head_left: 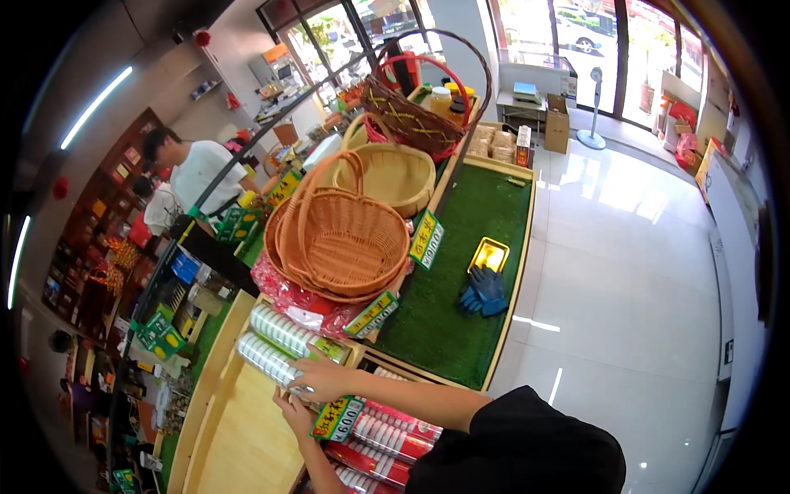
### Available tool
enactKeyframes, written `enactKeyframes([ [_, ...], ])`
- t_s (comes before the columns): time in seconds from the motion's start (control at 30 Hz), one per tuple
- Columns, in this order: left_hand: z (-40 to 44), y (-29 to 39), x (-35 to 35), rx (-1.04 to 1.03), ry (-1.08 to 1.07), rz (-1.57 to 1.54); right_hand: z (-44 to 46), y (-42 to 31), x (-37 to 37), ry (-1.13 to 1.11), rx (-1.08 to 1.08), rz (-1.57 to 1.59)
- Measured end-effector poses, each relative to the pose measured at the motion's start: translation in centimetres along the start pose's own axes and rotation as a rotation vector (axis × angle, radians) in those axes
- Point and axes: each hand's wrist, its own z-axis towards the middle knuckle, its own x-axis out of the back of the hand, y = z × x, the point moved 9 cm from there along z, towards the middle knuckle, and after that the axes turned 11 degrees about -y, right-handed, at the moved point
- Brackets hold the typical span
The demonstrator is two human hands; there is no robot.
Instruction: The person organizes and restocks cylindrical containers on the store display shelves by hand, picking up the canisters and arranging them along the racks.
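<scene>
Shop floor tiles [609, 288] shine to the right of a long display, where wicker baskets [354, 247] stand next to a green mat [436, 329]. On the left, the pale wooden surface [239, 436] holds two clear tubes of white discs, side by side at its far end. The right hand [322, 379] reaches over the end of the nearer tube [267, 360], fingers partly spread; the left hand [295, 412] is just below, by the same end. Whether either has closed around it, I cannot tell. Beside them are a price sign [336, 420] and red-wrapped tubes [391, 436].

The nearer tube looks fairly light, with a smooth, slightly slippery wall that probably dents if squeezed. Its contents may be brittle, so cradling it under both ends seems safest.
</scene>
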Motion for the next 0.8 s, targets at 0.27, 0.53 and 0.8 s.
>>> enactKeyframes([
  [0.27, 0.0, -1.6, 0.5, -0.091, 0.01, 0.119, 0.1, -0.2, 0.1, -0.07, 0.006, -0.019],
  [0.53, -2.3, 1.0, -0.2, 0.118, -0.036, 0.25, -0.4, -0.6, 1.5, 0.017, -0.013, -0.062],
  [0.8, -6.8, 2.0, 1.8, 0.079, 0.059, 0.023, -0.2, -0.3, 2.7, 0.078, -0.027, 0.241],
])
